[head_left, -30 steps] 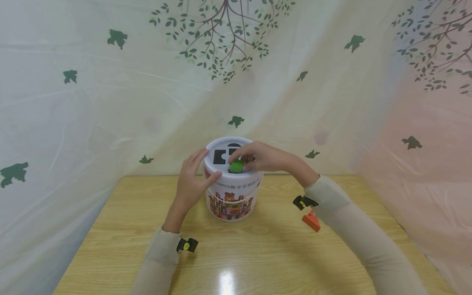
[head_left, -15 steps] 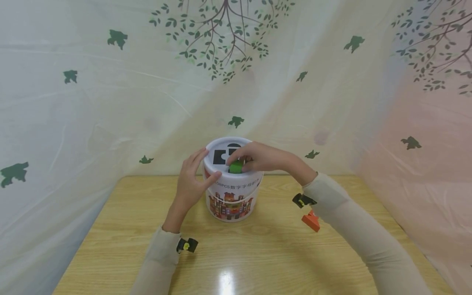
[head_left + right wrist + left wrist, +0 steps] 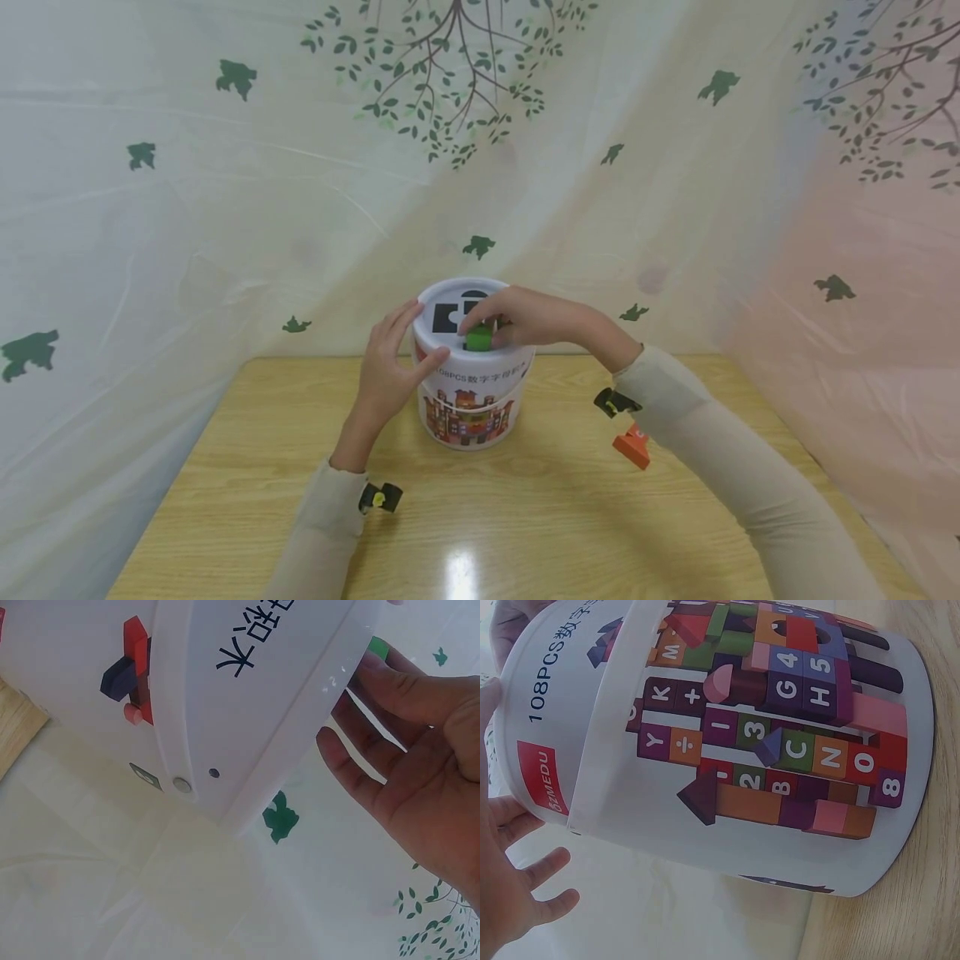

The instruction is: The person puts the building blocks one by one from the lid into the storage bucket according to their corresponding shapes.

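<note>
A white bucket (image 3: 471, 392) of building blocks, printed with a castle of lettered blocks, stands upright on the table. Its lid (image 3: 431, 327) has black shaped openings. My right hand (image 3: 542, 317) pinches a green block (image 3: 478, 337) at the lid's front opening; the block's lower part is hidden. Fingers and thumb of my left hand (image 3: 386, 367) lie spread against the lid's left rim. In the left wrist view several fingers (image 3: 551, 866) stretch out past the bucket. The right wrist view shows only a corner of the green block (image 3: 379, 649) behind the rim.
An orange-red block (image 3: 632, 450) lies on the wooden table (image 3: 480, 517) below my right wrist. Behind the table hangs a pale cloth (image 3: 225, 208) with leaf and branch prints. The bucket's white handle (image 3: 465, 408) hangs down across its front.
The green block has shifted slightly left at the lid opening, and my right hand and forearm moved a little with it. My left hand keeps its place on the rim.
</note>
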`<state>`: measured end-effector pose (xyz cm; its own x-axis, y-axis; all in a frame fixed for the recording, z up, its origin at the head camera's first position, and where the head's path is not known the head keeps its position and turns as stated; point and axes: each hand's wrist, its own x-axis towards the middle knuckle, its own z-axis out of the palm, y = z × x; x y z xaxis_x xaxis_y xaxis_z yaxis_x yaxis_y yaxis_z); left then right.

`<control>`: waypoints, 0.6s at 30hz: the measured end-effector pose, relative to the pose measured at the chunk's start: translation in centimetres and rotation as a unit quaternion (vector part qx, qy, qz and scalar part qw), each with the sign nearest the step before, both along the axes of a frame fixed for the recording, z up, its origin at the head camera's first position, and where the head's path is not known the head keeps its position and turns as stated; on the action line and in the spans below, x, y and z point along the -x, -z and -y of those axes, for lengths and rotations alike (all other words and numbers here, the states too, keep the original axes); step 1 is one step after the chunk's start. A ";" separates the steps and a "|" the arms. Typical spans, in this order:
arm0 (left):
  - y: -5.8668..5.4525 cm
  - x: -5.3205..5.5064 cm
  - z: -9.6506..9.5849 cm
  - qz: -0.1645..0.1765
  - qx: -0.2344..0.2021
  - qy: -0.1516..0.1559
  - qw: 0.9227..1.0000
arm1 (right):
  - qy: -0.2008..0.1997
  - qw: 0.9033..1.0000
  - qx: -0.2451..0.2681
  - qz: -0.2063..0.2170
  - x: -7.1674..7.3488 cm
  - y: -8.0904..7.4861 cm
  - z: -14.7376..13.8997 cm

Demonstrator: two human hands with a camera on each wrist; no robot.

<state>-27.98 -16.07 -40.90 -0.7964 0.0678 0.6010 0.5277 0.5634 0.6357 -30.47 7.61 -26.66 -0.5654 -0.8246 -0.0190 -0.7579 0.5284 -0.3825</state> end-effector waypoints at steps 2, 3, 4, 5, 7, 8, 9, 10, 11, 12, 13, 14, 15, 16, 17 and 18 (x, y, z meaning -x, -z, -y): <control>0.0 0.0 0.0 0.000 0.000 0.000 1.000 | 0.001 1.000 -0.001 0.000 0.0 0.0 0.1; 0.0 0.0 0.0 -0.001 0.000 -0.001 1.000 | 0.002 1.000 -0.001 0.001 0.0 0.0 0.1; 0.0 0.0 0.0 -0.001 0.000 -0.001 1.000 | 0.002 1.000 -0.001 0.002 0.0 0.0 0.1; 0.0 0.0 0.0 -0.002 0.000 -0.001 1.000 | 0.004 1.000 -0.002 0.002 0.0 -0.1 0.1; 0.0 0.0 0.0 -0.003 -0.001 -0.001 1.000 | 0.007 1.000 -0.003 0.003 -0.1 -0.1 0.1; 0.0 0.0 0.0 -0.004 -0.001 0.000 1.000 | 0.008 1.000 -0.004 0.003 -0.1 -0.1 0.2; 0.0 0.0 0.0 -0.004 -0.001 0.000 1.000 | 0.009 1.000 -0.004 0.003 -0.2 -0.1 0.2; 0.0 0.0 0.0 -0.005 -0.001 0.001 1.000 | 0.009 1.000 -0.004 0.002 -0.2 -0.2 0.2; 0.0 0.0 0.0 -0.005 -0.001 0.002 1.000 | 0.010 1.000 -0.005 0.001 -0.2 -0.1 0.2; 0.0 0.0 0.0 -0.005 -0.001 0.002 1.000 | 0.010 1.000 -0.005 -0.001 -0.2 -0.1 0.2; 0.0 0.0 0.0 -0.005 -0.001 0.003 1.000 | 0.011 1.000 -0.005 -0.002 -0.2 -0.1 0.2; 0.0 0.0 0.0 -0.004 -0.001 0.003 1.000 | 0.011 1.000 -0.005 -0.003 -0.1 -0.1 0.2; 0.0 0.0 0.0 -0.003 -0.002 0.003 1.000 | 0.011 1.000 -0.005 -0.003 -0.1 0.0 0.2; 0.0 0.0 0.0 -0.002 -0.002 0.003 1.000 | 0.012 1.000 -0.005 -0.003 -0.1 0.0 0.2; 0.0 0.0 0.0 -0.002 -0.003 0.003 1.000 | 0.013 1.000 -0.004 -0.002 -0.1 0.0 0.2; 0.0 0.0 0.0 -0.001 -0.003 0.002 1.000 | 0.013 1.000 -0.004 -0.001 0.0 0.0 0.2</control>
